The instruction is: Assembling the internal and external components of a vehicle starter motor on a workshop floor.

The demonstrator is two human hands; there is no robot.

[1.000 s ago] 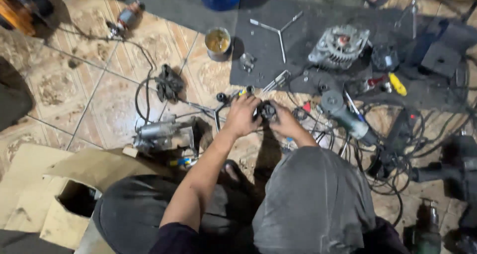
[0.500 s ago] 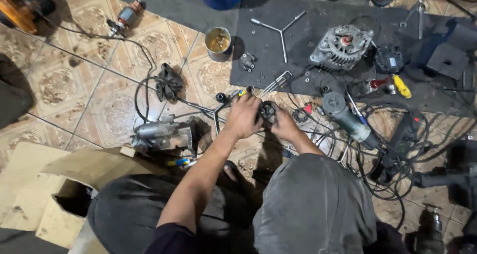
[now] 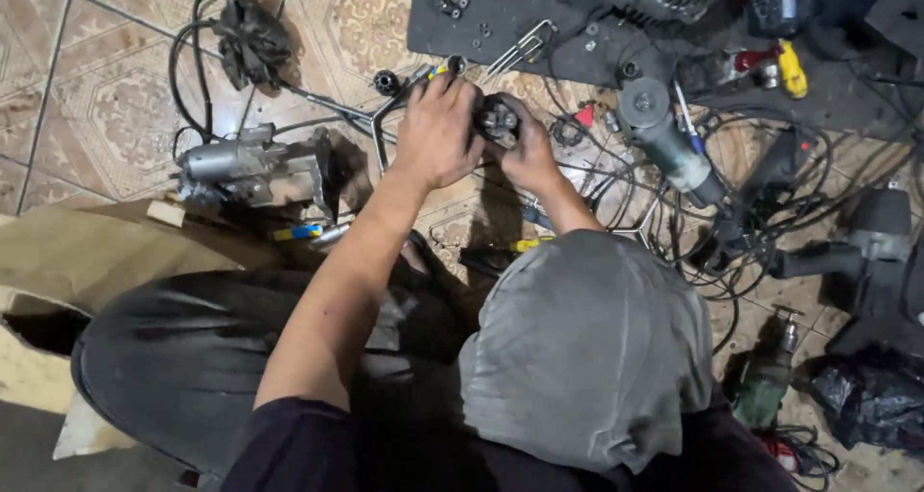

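Head view: I have both hands closed round a small dark metal part (image 3: 500, 121) above the tiled floor (image 3: 115, 97), left hand (image 3: 438, 131) gripping its side, right hand (image 3: 529, 150) cupping beneath; seemingly mid-fitting, next needing a steady twist.

Grey trousers (image 3: 587, 357) — beige patterned floor tiles (image 3: 106, 107) — black mat (image 3: 481, 15).

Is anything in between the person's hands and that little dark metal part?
No, nothing visible is. The left hand and the right hand both touch the small dark metal part, one on each side, holding it above the tiled floor. The angle grinder and tangled cables lie off to the side.
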